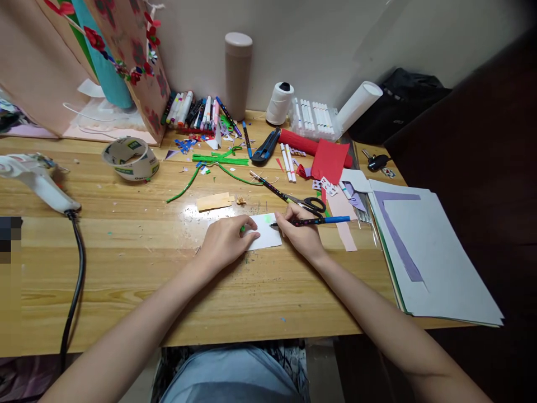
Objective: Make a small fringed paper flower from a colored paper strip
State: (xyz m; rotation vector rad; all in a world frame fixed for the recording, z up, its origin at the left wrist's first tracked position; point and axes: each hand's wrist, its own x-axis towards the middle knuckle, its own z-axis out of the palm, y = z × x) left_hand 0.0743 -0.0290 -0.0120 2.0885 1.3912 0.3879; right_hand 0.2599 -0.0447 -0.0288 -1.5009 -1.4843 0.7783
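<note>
A small white card [268, 238] with a pale green mark lies flat on the wooden table [126, 291]. My left hand [226, 238] rests on its left part, fingers curled, with a bit of green showing at the fingertips; whether they grip the card or only press on it is hard to tell. In a writing grip, my right hand [300, 229] is closed on a dark marker with a blue end [335, 219], its tip at the card's surface. Black scissors [312, 204] and a speckled pencil [271, 187] lie just beyond my right hand.
A tape roll [132, 159] and a glue gun [39, 179] with a black cable are at left. Behind are markers [193, 112], a tall bottle [238, 75], a thread spool [279, 103], a cutter [266, 146] and red paper [329, 161]. White sheets [440, 252] lie at right.
</note>
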